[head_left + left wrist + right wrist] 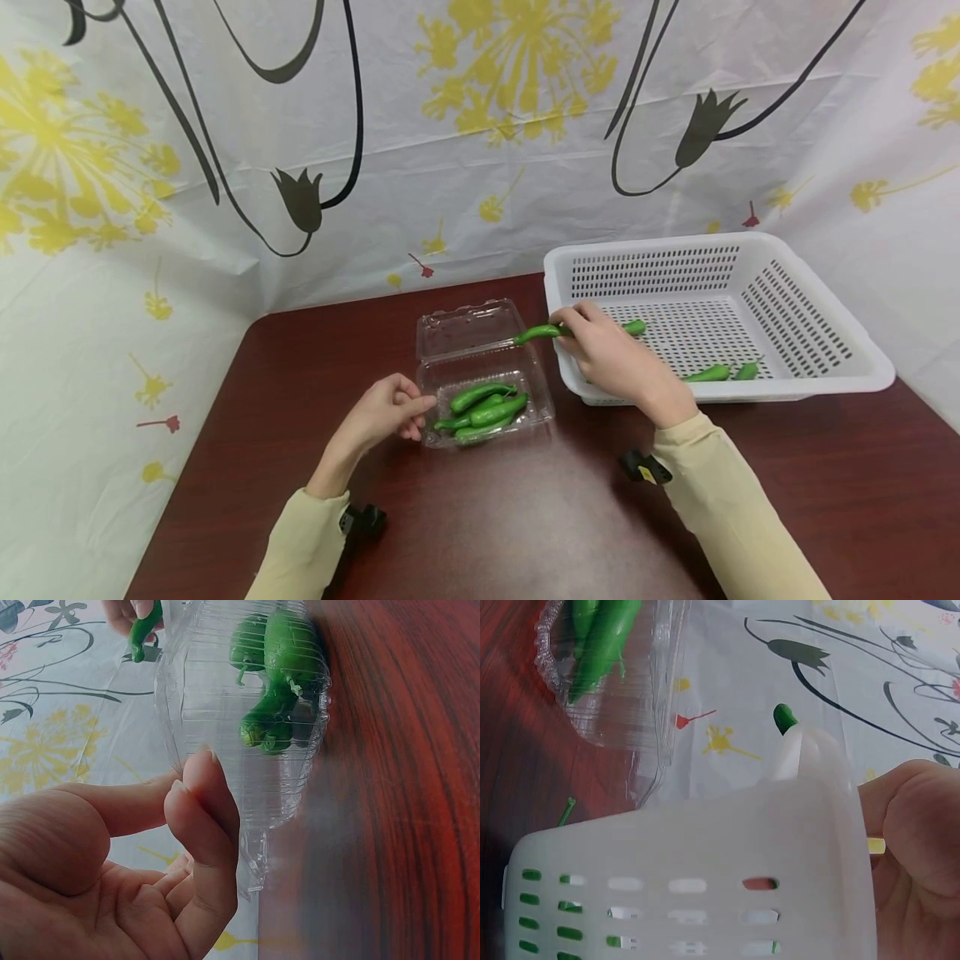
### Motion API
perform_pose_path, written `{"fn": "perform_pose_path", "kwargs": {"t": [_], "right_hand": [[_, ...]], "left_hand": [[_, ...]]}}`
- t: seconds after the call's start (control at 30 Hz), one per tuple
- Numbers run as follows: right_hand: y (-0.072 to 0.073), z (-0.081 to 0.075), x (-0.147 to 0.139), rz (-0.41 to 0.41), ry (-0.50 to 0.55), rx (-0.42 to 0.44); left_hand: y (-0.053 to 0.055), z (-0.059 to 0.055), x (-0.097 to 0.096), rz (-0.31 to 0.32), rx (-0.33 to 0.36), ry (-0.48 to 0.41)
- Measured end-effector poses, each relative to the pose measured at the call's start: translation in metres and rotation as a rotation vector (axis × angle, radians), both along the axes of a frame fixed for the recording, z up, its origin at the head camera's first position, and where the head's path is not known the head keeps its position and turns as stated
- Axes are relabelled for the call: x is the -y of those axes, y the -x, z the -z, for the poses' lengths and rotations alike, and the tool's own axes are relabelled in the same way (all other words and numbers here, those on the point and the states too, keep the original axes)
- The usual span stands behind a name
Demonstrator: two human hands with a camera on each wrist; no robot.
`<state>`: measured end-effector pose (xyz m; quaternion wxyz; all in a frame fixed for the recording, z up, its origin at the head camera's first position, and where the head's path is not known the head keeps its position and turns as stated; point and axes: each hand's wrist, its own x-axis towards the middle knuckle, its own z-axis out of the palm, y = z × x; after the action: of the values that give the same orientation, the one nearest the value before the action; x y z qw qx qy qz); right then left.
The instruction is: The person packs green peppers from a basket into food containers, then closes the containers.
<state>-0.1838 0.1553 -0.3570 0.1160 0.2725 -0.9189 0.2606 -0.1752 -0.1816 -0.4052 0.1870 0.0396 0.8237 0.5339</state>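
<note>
Near the left edge of a hinged clear plastic box (pixel 450 377), my left hand (pixel 388 410) pinches the rim between thumb and fingertip, seen close in the left wrist view. The lid (pixel 471 330) lies folded back. Several green peppers (pixel 498 411) lie piled inside. My right hand (pixel 606 350) grips a green pepper (pixel 540 332) from above, over the left rim of a white basket (pixel 813 385). The pepper's thin end points left toward the lid; more green (pixel 634 327) shows beyond the knuckles. In the right wrist view, the basket wall (pixel 690 844) hides much of this hand.
More green peppers (pixel 712 372) lie in the basket along its near side. Basket and box stand side by side on a dark red-brown table (pixel 480 517). A white patterned sheet (pixel 465 200) hangs behind the table and at both sides.
</note>
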Motion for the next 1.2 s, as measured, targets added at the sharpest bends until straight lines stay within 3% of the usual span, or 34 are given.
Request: {"fn": "perform_pose_path", "kwargs": {"t": [0.83,1.2], "right_hand": [[-0.002,0.0,0.01,-0.035,0.014,-0.114],[-0.003,0.003,0.014,-0.068,0.026,-0.202]], "left_hand": [[0.0,-0.001,-0.001,0.009,-0.012,-0.006],[0.001,0.001,0.0,-0.007,0.009,0.001]]}}
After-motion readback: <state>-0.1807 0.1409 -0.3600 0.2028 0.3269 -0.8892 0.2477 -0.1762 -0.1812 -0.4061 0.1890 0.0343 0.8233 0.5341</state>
